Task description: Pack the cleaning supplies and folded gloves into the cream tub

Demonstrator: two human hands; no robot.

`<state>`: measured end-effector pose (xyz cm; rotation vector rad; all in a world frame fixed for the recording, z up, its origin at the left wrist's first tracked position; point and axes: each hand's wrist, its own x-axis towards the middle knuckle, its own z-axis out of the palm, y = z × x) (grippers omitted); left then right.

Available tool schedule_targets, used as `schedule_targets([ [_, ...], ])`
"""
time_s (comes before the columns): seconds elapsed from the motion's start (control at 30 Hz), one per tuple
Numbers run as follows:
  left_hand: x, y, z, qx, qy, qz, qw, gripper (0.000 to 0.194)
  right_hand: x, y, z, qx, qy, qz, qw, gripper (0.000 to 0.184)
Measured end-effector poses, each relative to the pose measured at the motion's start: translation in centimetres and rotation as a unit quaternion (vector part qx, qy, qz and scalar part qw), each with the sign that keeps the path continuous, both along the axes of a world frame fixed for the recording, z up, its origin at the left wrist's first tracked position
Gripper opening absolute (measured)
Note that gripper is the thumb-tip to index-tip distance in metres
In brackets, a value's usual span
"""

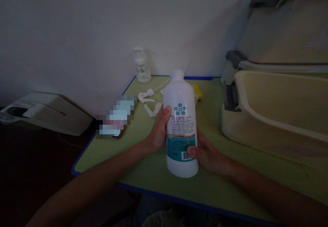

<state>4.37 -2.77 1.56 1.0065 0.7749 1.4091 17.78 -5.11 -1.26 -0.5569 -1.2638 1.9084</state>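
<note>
A tall white plastic bottle with a white cap and a printed label stands upright in front of me, just above the green table. My left hand wraps round its left side, thumb on the label. My right hand grips the lower right side, thumb near the barcode. Both hands are closed on the bottle.
White spray-trigger parts lie on the table behind the bottle. A clear pump dispenser stands at the back by the wall, a yellow object behind the bottle. Large cream plastic tubs fill the right side. A white device sits at left.
</note>
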Motion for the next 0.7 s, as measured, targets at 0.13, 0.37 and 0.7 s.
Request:
schedule_targets([
  [0.13, 0.13, -0.07, -0.06, -0.02, -0.009, 0.02, 1.0, 0.047, 0.0, 0.05, 0.06, 0.002, 0.0, 0.005, 1.0, 0.081],
  [0.37, 0.08, 0.09, -0.44, -0.037, -0.004, 0.007, 0.999, 0.047, -0.12, 0.11, -0.04, -0.007, -0.008, -0.011, 1.0, 0.081],
  [0.7, 0.26, 0.11, 0.03, -0.049, 0.019, 0.028, 0.998, 0.047, -0.21, 0.05, 0.15, -0.006, -0.014, -0.018, 1.0, 0.083],
])
